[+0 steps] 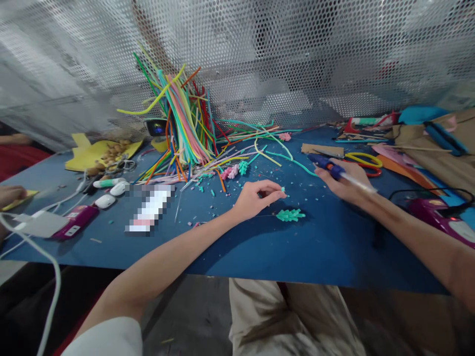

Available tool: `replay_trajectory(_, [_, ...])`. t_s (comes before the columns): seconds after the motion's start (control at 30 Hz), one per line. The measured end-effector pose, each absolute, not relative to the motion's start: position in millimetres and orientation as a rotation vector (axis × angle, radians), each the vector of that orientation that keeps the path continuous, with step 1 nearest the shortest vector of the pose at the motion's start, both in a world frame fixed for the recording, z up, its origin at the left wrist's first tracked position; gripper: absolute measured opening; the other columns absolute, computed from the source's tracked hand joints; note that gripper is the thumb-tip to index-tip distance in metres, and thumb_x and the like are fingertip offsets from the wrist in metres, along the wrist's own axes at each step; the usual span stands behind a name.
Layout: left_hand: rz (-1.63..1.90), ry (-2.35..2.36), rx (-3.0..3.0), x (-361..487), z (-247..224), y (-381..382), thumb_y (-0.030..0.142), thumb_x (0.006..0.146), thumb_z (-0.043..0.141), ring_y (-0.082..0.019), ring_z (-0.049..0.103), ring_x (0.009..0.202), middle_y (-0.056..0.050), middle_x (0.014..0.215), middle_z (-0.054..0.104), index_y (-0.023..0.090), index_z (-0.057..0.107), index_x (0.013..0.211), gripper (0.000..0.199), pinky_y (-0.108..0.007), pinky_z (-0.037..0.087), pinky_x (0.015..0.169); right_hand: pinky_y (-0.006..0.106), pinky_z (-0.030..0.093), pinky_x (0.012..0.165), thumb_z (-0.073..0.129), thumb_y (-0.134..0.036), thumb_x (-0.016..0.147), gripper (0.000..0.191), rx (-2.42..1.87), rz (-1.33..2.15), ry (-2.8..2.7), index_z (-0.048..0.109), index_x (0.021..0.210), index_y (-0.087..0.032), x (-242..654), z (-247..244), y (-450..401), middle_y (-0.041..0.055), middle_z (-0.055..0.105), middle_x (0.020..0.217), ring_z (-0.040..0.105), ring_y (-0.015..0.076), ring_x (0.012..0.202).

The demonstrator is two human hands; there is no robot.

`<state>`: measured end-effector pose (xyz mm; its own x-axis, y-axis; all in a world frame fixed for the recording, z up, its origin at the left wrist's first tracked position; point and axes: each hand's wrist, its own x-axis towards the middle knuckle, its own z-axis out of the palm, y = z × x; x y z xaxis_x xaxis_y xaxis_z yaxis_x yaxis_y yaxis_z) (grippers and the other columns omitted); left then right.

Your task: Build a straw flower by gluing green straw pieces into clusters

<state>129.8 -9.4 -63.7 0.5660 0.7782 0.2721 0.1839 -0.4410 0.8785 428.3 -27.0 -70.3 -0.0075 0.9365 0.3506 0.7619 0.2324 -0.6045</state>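
My left hand hovers over the middle of the blue table, thumb and fingertips closed on a small teal pipe cleaner piece. Just below those fingertips lies a green leafy sprig with a thin wire stem pointing left. To the right, my right hand is wrapped around a blue glue gun; its nozzle points up and left, and a clear glue stick sticks out of its back. Pink, pale pink and teal fuzzy sprigs rest beyond my left hand.
A tall bundle of coloured pipe cleaners stands at the back. Scissors with yellow handles lie behind my right hand. A phone, cables and a purple power strip are on the left. Another person's hand shows at the left edge.
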Motion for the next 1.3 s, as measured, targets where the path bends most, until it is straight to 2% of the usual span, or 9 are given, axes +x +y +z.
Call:
replay_trajectory(0.17, [0.929, 0.740, 1.982, 132, -59, -13, 0.045, 0.091, 0.067, -0.010, 0.060, 0.060, -0.008, 0.088, 0.078, 0.015, 0.070, 0.097, 0.031, -0.024, 0.050, 0.061, 0.044, 0.041, 0.087, 0.063, -0.034, 0.083, 0.046, -1.847, -0.177, -2.043, 0.048, 0.119, -0.010, 437, -78, -16, 0.0272, 0.055, 0.120, 0.053, 0.0375, 0.110])
replay_trajectory(0.27, [0.985, 0.725, 2.039, 135, -55, -16, 0.045, 0.092, 0.066, -0.010, 0.060, 0.066, -0.008, 0.097, 0.076, 0.017, 0.072, 0.095, 0.029, -0.024, 0.050, 0.064, 0.053, 0.038, 0.094, 0.062, -0.029, 0.080, 0.048, -1.821, -0.235, -1.972, 0.050, 0.123, -0.012, 431, -75, -19, 0.0275, 0.051, 0.128, 0.046, 0.0423, 0.120])
replay_trajectory(0.33, [1.082, 0.684, 2.097, 137, -54, -17, 0.044, 0.092, 0.067, -0.011, 0.059, 0.073, -0.008, 0.106, 0.071, 0.019, 0.074, 0.094, 0.025, -0.025, 0.051, 0.068, 0.053, 0.037, 0.100, 0.060, -0.025, 0.082, 0.039, -1.608, -0.163, -1.972, 0.054, 0.120, -0.016, 420, -65, -27, 0.0221, 0.054, 0.131, 0.046, 0.0388, 0.122])
replay_trajectory(0.43, [1.230, 0.644, 2.168, 140, -54, -20, 0.041, 0.089, 0.071, -0.013, 0.057, 0.083, -0.006, 0.101, 0.062, 0.022, 0.076, 0.093, 0.020, -0.026, 0.049, 0.070, 0.042, 0.048, 0.092, 0.055, -0.030, 0.094, 0.025, -1.192, 0.407, -2.035, 0.060, 0.118, -0.023, 397, -50, -45, 0.0106, 0.068, 0.111, 0.062, 0.0251, 0.100])
replay_trajectory(0.57, [1.230, 0.622, 2.175, 142, -57, -21, 0.038, 0.089, 0.072, -0.013, 0.052, 0.081, -0.003, 0.092, 0.054, 0.023, 0.077, 0.093, 0.016, -0.026, 0.045, 0.068, 0.038, 0.053, 0.088, 0.059, -0.042, 0.096, 0.027, -1.072, 0.855, -1.944, 0.071, 0.113, -0.026, 369, -48, -63, 0.0056, 0.074, 0.107, 0.068, 0.0232, 0.097])
replay_trajectory(0.73, [1.204, 0.643, 2.185, 142, -63, -18, 0.039, 0.090, 0.071, -0.012, 0.049, 0.079, -0.003, 0.093, 0.050, 0.024, 0.078, 0.094, 0.017, -0.026, 0.043, 0.066, 0.035, 0.058, 0.076, 0.067, -0.049, 0.090, 0.031, -1.104, 1.118, -1.682, 0.077, 0.100, -0.022, 358, -56, -68, 0.0052, 0.076, 0.084, 0.070, 0.0203, 0.078])
replay_trajectory(0.93, [1.191, 0.618, 2.168, 142, -62, -20, 0.042, 0.090, 0.070, -0.012, 0.051, 0.078, -0.005, 0.098, 0.054, 0.023, 0.077, 0.091, 0.020, -0.025, 0.045, 0.064, 0.035, 0.058, 0.071, 0.073, -0.048, 0.086, 0.028, -1.084, 1.139, -1.635, 0.077, 0.092, -0.021, 359, -54, -69, 0.0045, 0.074, 0.077, 0.068, 0.0191, 0.071])
replay_trajectory(1.1, [1.097, 0.669, 2.185, 139, -57, -19, 0.042, 0.093, 0.066, -0.010, 0.051, 0.067, -0.004, 0.102, 0.063, 0.022, 0.064, 0.121, 0.034, -0.026, 0.048, 0.069, 0.035, 0.057, 0.070, 0.073, -0.043, 0.086, 0.020, -1.067, 0.938, -1.591, 0.075, 0.089, -0.024, 368, -54, -68, 0.0045, 0.075, 0.081, 0.069, 0.0198, 0.074])
replay_trajectory(1.3, [0.656, 0.622, 2.768, 127, -51, -12, 0.054, 0.094, 0.059, -0.022, 0.065, 0.099, -0.007, 0.106, 0.071, 0.021, 0.066, 0.111, 0.037, -0.033, 0.044, 0.089, 0.040, 0.056, 0.072, 0.073, -0.039, 0.086, 0.011, -1.205, 0.439, -1.658, 0.074, 0.084, -0.028, 396, -49, -60, 0.0041, 0.074, 0.083, 0.067, 0.0224, 0.075])
